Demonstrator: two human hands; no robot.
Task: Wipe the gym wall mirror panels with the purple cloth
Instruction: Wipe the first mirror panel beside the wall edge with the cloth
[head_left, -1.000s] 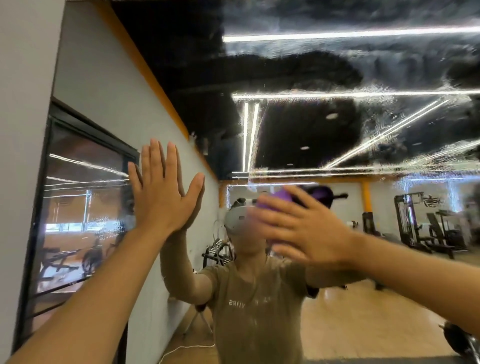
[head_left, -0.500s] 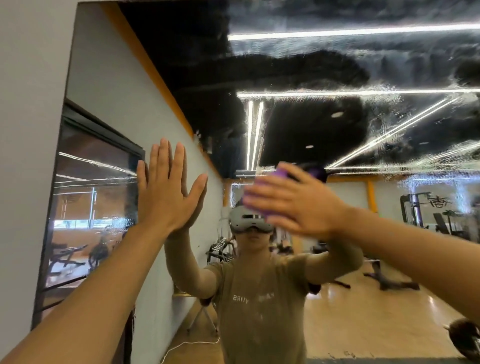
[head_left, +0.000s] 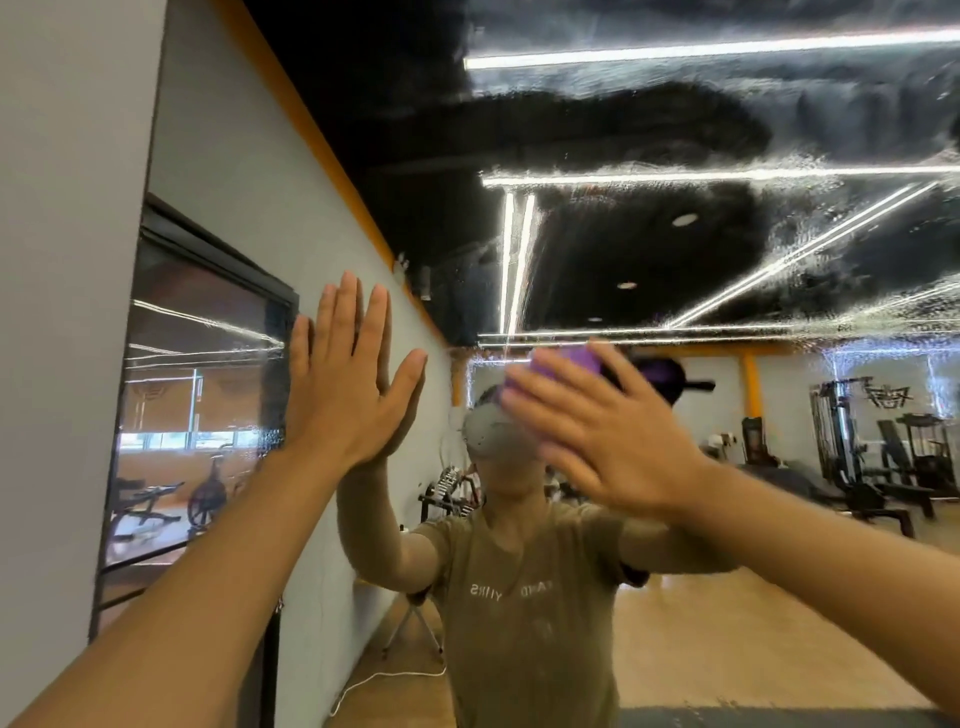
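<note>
The wall mirror panel (head_left: 649, 156) fills nearly the whole view, its upper part streaked and filmy where it reflects a black ceiling with long strip lights. Its left edge meets a plain grey wall (head_left: 67, 260). Lower in the glass the reflection shows a gym floor with weight machines at the right, an exercise bike behind a dark-framed window at the left, and the person in an olive T-shirt with a headset worn on the head.

The left hand (head_left: 343, 384) lies flat against the mirror near its left edge, palm on the glass, fingers (head_left: 358, 322) straight and slightly spread, holding nothing; its mirrored twin meets it palm to palm.

The right hand (head_left: 597, 436) is raised to the glass at about head height, blurred, with its fingers extended and spread over the purple cloth (head_left: 566, 361), pressing it against the mirror. Only a bunched purple edge of the cloth shows above the fingers, with its reflection just to the right.
</note>
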